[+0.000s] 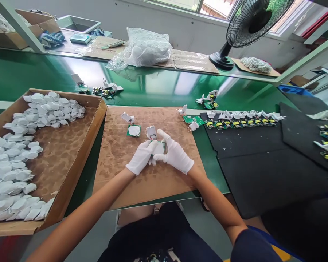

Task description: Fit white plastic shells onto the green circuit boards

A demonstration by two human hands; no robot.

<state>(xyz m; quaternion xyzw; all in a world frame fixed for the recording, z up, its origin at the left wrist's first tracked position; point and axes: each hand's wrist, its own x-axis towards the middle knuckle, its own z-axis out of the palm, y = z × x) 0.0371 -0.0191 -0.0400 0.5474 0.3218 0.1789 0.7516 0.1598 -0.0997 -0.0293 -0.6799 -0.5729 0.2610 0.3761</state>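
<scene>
Both my hands wear white gloves and meet over the middle of the cardboard sheet. My left hand [142, 155] is closed on the left edge of a green circuit board [160, 147] with a white pad on top. Around the board's right side curves my right hand [178, 155], thumb near the lower edge and index finger past the upper edge, gripping it. A white plug housing [151, 132] is joined to this board by thin wires. Just beyond my left hand lies another board with a round white pad [133, 130], with its own white housing [127, 117].
At left stands a cardboard tray [79, 160] of white pads [19, 160]. On the right, a black mat [251, 174] bears a row of boards [240, 123]. More boards [193, 120] lie at the sheet's right edge. A fan [221, 60] and plastic bag [147, 47] stand behind.
</scene>
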